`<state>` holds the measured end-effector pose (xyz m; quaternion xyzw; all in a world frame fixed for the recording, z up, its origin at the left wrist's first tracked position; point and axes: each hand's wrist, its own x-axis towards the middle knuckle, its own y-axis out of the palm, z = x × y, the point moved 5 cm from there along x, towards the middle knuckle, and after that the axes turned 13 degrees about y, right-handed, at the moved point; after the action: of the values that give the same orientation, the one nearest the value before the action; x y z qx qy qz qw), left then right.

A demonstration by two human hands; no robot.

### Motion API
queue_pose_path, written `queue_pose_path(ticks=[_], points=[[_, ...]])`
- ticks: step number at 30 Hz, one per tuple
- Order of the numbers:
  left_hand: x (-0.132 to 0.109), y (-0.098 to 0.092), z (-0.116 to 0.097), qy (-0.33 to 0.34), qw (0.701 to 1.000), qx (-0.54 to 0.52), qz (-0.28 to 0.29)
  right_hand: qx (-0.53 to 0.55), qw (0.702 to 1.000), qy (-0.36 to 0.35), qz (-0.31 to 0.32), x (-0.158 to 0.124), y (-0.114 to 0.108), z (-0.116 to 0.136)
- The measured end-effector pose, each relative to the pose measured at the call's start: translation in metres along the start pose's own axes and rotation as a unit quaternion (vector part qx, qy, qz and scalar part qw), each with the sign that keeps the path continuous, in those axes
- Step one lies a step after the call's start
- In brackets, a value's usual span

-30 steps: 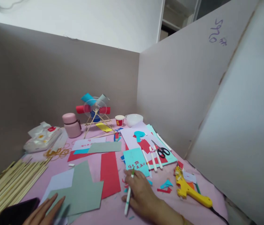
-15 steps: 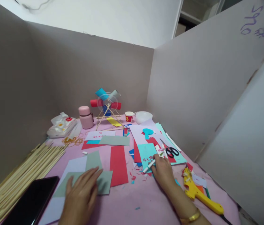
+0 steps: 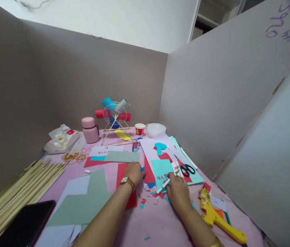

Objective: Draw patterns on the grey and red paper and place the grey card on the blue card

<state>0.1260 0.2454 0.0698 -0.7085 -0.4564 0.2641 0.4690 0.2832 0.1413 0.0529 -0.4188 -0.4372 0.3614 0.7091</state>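
My right hand (image 3: 179, 189) is closed on a white marker (image 3: 163, 185) with a coloured end. It lies over the lower part of a turquoise sheet (image 3: 161, 166) bearing red handwriting. My left hand (image 3: 134, 172), with a gold watch on the wrist, reaches onto a red paper strip (image 3: 121, 175). Its fingertips are mostly hidden, just below a grey paper strip (image 3: 124, 156). Under my left forearm lie grey sheets (image 3: 83, 207) and white paper. Black-handled scissors (image 3: 187, 169) and several white markers (image 3: 176, 167) lie beyond my right hand.
A paper-and-stick wheel model (image 3: 115, 115) stands at the back beside a pink flask (image 3: 90, 130), a paper cup (image 3: 140, 129) and a white bowl (image 3: 156, 129). Wooden sticks (image 3: 19, 192) and a phone (image 3: 24, 223) lie left, a yellow glue gun (image 3: 218, 219) right. Grey partitions enclose the table.
My left hand has moved right and forward from the grey sheet to the red strip. My right hand stays on the marker. The view has shifted slightly.
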Motion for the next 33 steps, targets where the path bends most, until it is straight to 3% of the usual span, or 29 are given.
queue_pose_path(ticks=[4,7,13,17,20,24,29,33], points=[[0.002,-0.001,0.005,-0.028,0.995,-0.096,0.0,0.003,1.0,0.0,0.004,0.001,0.002,-0.001],[-0.01,-0.013,0.017,-0.044,0.982,-0.181,-0.018,0.008,1.0,0.002,0.01,0.001,0.003,-0.002],[-0.066,-0.051,0.053,-0.068,0.944,-0.32,-0.035,0.049,0.999,0.004,0.022,-0.001,-0.003,0.0],[-0.1,-0.063,0.065,-0.066,0.916,-0.392,-0.057,0.109,0.994,0.004,0.028,0.0,-0.006,-0.001],[-0.111,-0.056,0.06,-0.052,0.902,-0.427,-0.043,0.163,0.986,0.03,0.02,0.006,-0.011,-0.009],[-0.11,-0.034,0.041,-0.012,0.907,-0.422,-0.017,0.226,0.969,0.096,-0.016,0.018,-0.03,-0.031],[-0.082,-0.01,0.011,-0.009,0.902,-0.427,-0.055,0.276,0.95,0.137,-0.047,0.02,-0.054,-0.055],[-0.049,0.014,-0.011,-0.078,0.876,-0.474,-0.034,0.282,0.954,0.104,-0.021,0.01,-0.046,-0.051]])
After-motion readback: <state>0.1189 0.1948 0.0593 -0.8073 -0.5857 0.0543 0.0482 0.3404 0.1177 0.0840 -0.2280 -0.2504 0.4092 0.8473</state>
